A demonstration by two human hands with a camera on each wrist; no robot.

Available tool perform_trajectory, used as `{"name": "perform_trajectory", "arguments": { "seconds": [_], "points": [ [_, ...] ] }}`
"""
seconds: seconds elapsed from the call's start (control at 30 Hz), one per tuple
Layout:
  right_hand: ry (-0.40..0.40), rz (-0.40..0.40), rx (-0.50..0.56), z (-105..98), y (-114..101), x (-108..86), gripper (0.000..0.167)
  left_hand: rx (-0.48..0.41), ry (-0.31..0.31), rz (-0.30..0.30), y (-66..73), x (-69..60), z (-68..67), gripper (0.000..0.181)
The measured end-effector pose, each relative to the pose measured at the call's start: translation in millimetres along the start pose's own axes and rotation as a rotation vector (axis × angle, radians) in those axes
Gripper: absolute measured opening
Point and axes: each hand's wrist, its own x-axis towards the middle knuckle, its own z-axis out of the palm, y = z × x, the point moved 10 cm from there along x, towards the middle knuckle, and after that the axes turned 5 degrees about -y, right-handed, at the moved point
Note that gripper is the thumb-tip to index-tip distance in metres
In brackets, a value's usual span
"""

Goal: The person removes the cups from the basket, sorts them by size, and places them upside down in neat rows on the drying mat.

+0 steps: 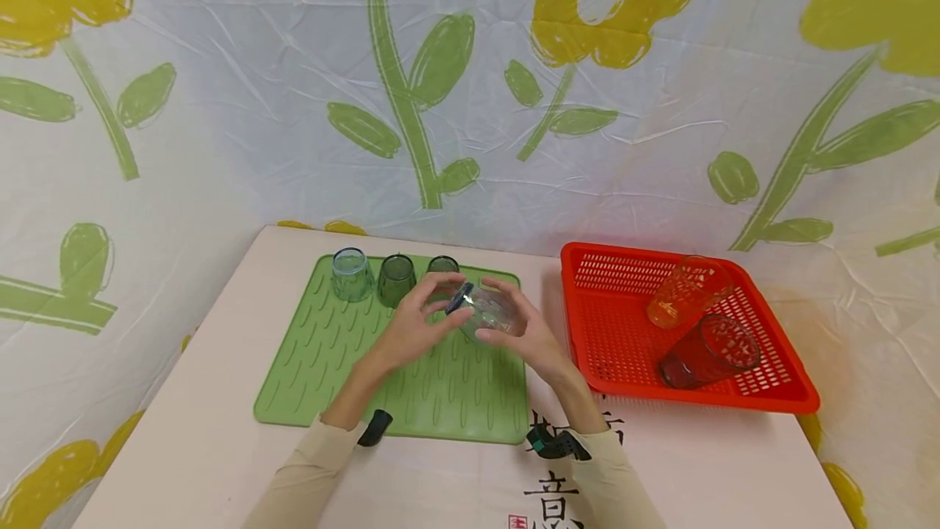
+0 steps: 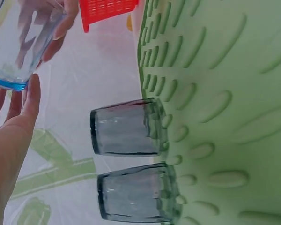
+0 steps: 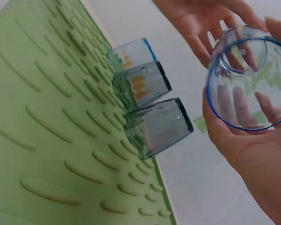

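my left grip (image 1: 420,323) + right grip (image 1: 532,341) — both gripping one clear glass (image 1: 490,315), tilted, lifted over green mat (image 1: 330,386) | three glasses (image 1: 397,282) on mat's back edge | red basket (image 1: 605,333) right — two tumblers (image 1: 698,359) inside

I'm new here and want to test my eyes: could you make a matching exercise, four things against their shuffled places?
1. Red perforated plastic basket
2. Two smoky grey glass tumblers
3. Clear glass tumbler with blue edging
4. Green ridged rectangular mat

A. Flat on the pale tabletop, left of the basket
B. Held by left hand and right hand
C. Right of the mat, with two glasses inside
D. Standing beside a pale bluish glass tumbler

Pairs: 1-C; 2-D; 3-B; 4-A
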Motion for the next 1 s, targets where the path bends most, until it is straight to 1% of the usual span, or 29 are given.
{"name": "perform_trajectory", "arguments": {
  "seconds": [0.07, 0.17, 0.27, 0.37, 0.5, 0.6, 0.7, 0.8, 0.9, 1.0],
  "points": [
    [-0.032, 0.007, -0.037, 2, 1, 0.2, 0.076, 0.021, -0.015, -0.001, 2.4, 2.1, 0.6, 0.051],
    [-0.047, 0.027, -0.143, 4, 2, 0.6, 0.081, 0.063, -0.030, 0.013, 7.9, 5.1, 2.0, 0.053],
    [-0.060, 0.044, -0.252, 6, 2, 1.9, 0.086, 0.108, -0.045, 0.046, 14.3, 7.9, 4.4, 0.052],
    [-0.070, 0.045, -0.333, 10, 1, 3.7, 0.090, 0.193, -0.067, 0.093, 21.3, 10.9, 9.3, 0.052],
    [-0.050, 0.017, -0.386, 12, -2, 5.7, 0.090, 0.353, -0.104, 0.169, 31.1, 14.2, 18.2, 0.049],
    [-0.033, 0.010, -0.403, 12, -1, 7.0, 0.088, 0.442, -0.143, 0.206, 36.2, 15.6, 24.6, 0.046],
    [-0.016, 0.016, -0.422, 11, 1, 7.7, 0.086, 0.476, -0.182, 0.218, 37.8, 17.6, 29.7, 0.044],
    [0.002, 0.001, -0.429, 10, 3, 8.5, 0.083, 0.496, -0.198, 0.219, 36.9, 19.5, 32.0, 0.044],
    [0.027, -0.023, -0.441, 8, 5, 10.3, 0.081, 0.525, -0.196, 0.227, 36.2, 20.2, 31.8, 0.044],
    [0.071, -0.053, -0.461, 6, 3, 13.0, 0.080, 0.563, -0.177, 0.215, 34.5, 19.1, 26.8, 0.045]
  ]
}}
